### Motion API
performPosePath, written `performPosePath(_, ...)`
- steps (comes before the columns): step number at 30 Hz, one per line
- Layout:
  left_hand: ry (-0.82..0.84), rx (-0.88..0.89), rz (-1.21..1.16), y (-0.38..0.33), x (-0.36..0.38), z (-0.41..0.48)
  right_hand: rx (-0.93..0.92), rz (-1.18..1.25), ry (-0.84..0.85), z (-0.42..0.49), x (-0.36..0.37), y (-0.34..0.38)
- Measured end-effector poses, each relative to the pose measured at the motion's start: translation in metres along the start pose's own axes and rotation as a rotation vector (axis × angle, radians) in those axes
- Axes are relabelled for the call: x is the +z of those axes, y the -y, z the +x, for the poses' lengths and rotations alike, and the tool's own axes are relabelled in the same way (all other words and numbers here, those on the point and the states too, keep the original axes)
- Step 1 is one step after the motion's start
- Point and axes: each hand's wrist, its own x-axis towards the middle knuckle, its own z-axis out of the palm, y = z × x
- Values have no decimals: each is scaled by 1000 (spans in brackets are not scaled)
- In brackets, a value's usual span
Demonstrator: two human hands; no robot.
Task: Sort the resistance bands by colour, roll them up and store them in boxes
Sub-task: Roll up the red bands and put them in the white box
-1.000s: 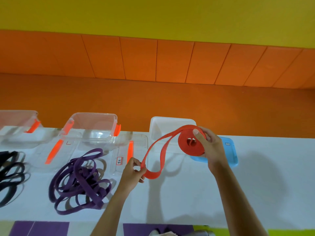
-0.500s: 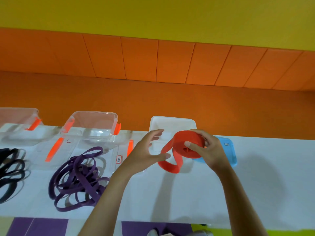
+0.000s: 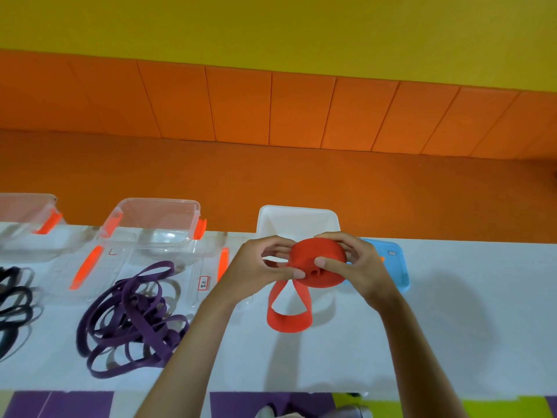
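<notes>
You hold the red band roll (image 3: pixel 319 262) above the table (image 3: pixel 452 327), just in front of the white box (image 3: pixel 297 220); left hand (image 3: pixel 253 273) and right hand (image 3: pixel 364 267) both pinch it. Risk — the tail loop (image 3: pixel 289 320) hangs unwound; slacken either pinch and the coil likely springs loose.

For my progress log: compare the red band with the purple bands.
The red band is mostly coiled, a short loop hanging; the purple bands lie tangled loose. Left hand and right hand grip the red band; the purple bands rest on the table. The red band looks wider than the purple bands. Neither is boxed.
</notes>
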Motion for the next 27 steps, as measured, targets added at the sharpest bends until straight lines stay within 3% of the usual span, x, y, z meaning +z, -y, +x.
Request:
performPosePath(8, -80, 13, 29, 11, -9, -10, 106, 326, 12, -1, 20, -16)
performPosePath(12, -96, 68, 168, 8, -23, -14, 32, 33, 104, 2, 10, -9)
performPosePath(16, 3, 90, 333, 0, -31, -11, 26, -308, 210, 14, 6, 4)
performPosePath(19, -14, 73, 294, 3, -29, -13, -8, -434, 212, 21, 11, 11)
performPosePath(23, -28, 81, 244, 8, -27, -19, -67, -533, 282, 21, 10, 7)
performPosePath(27, -21, 100, 145, 2, -17, -14, -123, -403, 233, 14, 0, 0)
